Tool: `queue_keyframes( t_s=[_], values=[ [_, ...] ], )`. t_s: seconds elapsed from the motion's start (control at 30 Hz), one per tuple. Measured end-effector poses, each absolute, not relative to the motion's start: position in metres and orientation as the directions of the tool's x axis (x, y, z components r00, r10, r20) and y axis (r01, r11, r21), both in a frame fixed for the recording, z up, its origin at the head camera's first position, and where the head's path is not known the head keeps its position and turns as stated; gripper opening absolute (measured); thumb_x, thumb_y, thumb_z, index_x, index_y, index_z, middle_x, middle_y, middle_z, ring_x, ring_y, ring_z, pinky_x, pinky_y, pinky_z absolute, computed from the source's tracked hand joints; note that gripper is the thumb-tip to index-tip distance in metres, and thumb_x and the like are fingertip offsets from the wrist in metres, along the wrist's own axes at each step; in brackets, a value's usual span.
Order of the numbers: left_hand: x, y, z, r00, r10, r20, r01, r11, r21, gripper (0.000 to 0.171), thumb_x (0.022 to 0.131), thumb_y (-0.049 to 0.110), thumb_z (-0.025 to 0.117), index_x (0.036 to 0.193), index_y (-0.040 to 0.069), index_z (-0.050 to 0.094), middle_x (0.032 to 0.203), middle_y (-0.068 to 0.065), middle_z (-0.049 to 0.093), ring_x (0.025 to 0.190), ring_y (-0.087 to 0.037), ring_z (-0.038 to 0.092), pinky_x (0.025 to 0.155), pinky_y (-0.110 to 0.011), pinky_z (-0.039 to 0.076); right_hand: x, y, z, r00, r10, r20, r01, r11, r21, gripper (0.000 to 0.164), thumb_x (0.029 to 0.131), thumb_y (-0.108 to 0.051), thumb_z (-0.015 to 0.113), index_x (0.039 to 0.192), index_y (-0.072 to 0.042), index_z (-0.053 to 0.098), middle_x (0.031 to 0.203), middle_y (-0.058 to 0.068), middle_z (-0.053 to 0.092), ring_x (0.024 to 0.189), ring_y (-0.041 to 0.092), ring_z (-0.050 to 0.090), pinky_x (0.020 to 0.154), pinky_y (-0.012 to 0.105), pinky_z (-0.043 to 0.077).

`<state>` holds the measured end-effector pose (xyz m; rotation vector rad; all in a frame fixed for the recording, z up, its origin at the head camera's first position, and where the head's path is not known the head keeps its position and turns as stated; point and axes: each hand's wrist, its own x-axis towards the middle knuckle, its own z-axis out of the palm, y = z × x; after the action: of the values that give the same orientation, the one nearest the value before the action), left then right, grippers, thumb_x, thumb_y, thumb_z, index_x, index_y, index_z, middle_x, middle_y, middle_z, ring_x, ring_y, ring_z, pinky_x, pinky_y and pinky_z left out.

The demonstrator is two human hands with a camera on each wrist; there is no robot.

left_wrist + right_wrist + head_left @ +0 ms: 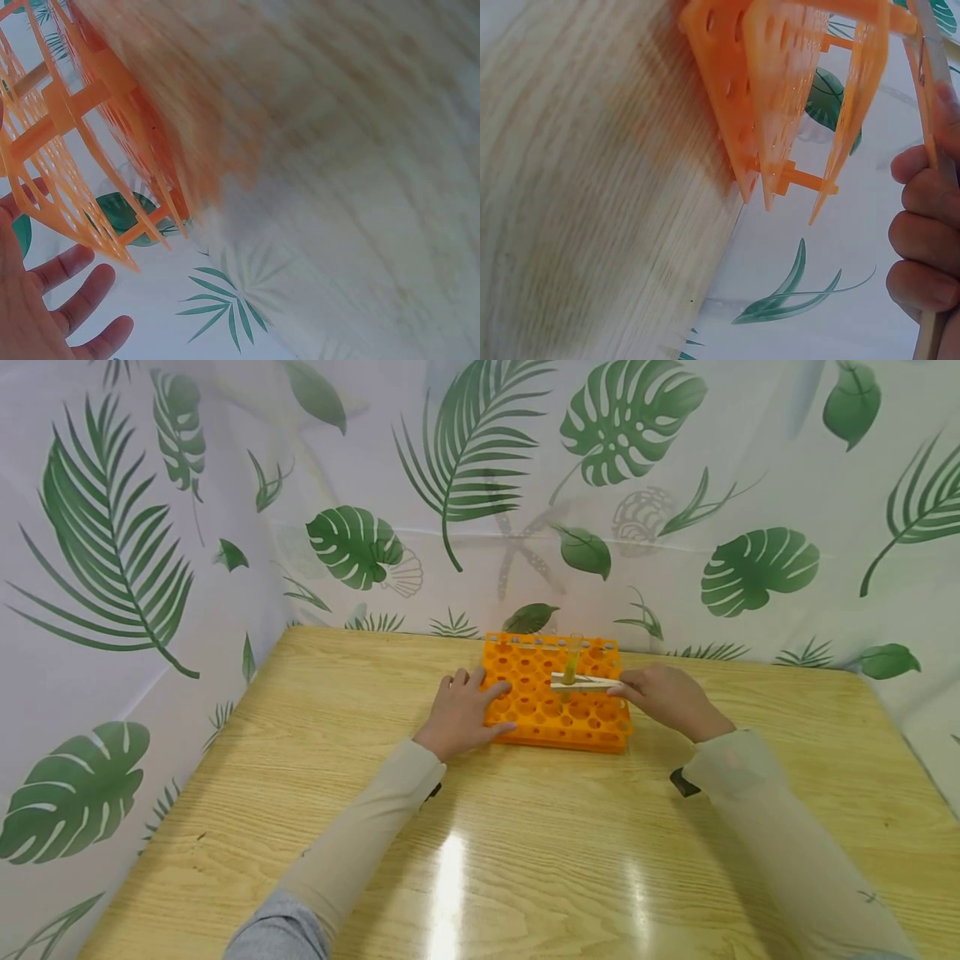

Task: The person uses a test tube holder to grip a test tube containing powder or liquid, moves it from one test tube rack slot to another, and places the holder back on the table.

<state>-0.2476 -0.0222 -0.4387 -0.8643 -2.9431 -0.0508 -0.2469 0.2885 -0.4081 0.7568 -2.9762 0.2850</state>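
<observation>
Test tube [573, 656], yellowish lower down, nearly upright in the wooden clamp [596, 687], just left of my right fingers [922, 236], and they're curled right round that clamp! Below it, the orange rack [558, 742], though I can't tell if the tube's foot sits inside; at the rack's left end, my left fingers [495, 691] spread wide, touching it, gripping nothing.
</observation>
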Motion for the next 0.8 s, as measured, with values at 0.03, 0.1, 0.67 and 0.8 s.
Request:
queue_keyframes(
  t_s=[0.03, 0.1, 0.67, 0.8],
  values=[
    [-0.2476, -0.0222, -0.4385, -0.840, 0.538, 0.077, 0.540, 0.841, 0.014, 0.064, 0.086, 0.067, 0.047, 0.139, 0.031, 0.042, 0.128, -0.010, 0.044, 0.102, -0.028, 0.042, 0.088, -0.044, 0.039, -0.2472, 0.2887, -0.4090, -0.878, -0.469, 0.098, -0.479, 0.863, -0.162, 0.035, 0.093, -0.034, 0.055, 0.070, -0.008, 0.056, 0.054, -0.002, 0.041, 0.049, 0.010, 0.034, 0.057, 0.029, 0.036],
    [-0.2476, -0.0222, -0.4383, -0.840, 0.538, 0.073, 0.541, 0.841, 0.022, 0.064, 0.086, 0.067, 0.047, 0.139, 0.031, 0.042, 0.128, -0.010, 0.044, 0.102, -0.029, 0.042, 0.088, -0.045, 0.039, -0.2477, 0.2892, -0.4105, -0.880, -0.467, 0.089, -0.476, 0.865, -0.160, 0.034, 0.094, -0.033, 0.055, 0.071, -0.007, 0.058, 0.054, -0.001, 0.042, 0.049, 0.010, 0.034, 0.057, 0.029, 0.036],
    [-0.2471, -0.0226, -0.4390, -0.830, 0.547, 0.108, 0.551, 0.835, 0.000, 0.063, 0.086, 0.066, 0.048, 0.137, 0.029, 0.044, 0.125, -0.010, 0.046, 0.105, -0.028, 0.044, 0.092, -0.045, 0.038, -0.2471, 0.2881, -0.4128, -0.875, -0.476, 0.088, -0.484, 0.863, -0.147, 0.032, 0.093, -0.030, 0.057, 0.071, -0.007, 0.059, 0.055, -0.002, 0.046, 0.049, 0.010, 0.038, 0.059, 0.031, 0.040],
    [-0.2468, -0.0225, -0.4384, -0.829, 0.548, 0.116, 0.551, 0.835, -0.009, 0.064, 0.085, 0.066, 0.049, 0.136, 0.028, 0.045, 0.123, -0.010, 0.047, 0.105, -0.029, 0.045, 0.093, -0.046, 0.038, -0.2471, 0.2877, -0.4128, -0.876, -0.476, 0.084, -0.483, 0.864, -0.140, 0.033, 0.093, -0.031, 0.057, 0.071, -0.007, 0.059, 0.055, -0.002, 0.045, 0.049, 0.010, 0.037, 0.059, 0.031, 0.040]
  ],
)
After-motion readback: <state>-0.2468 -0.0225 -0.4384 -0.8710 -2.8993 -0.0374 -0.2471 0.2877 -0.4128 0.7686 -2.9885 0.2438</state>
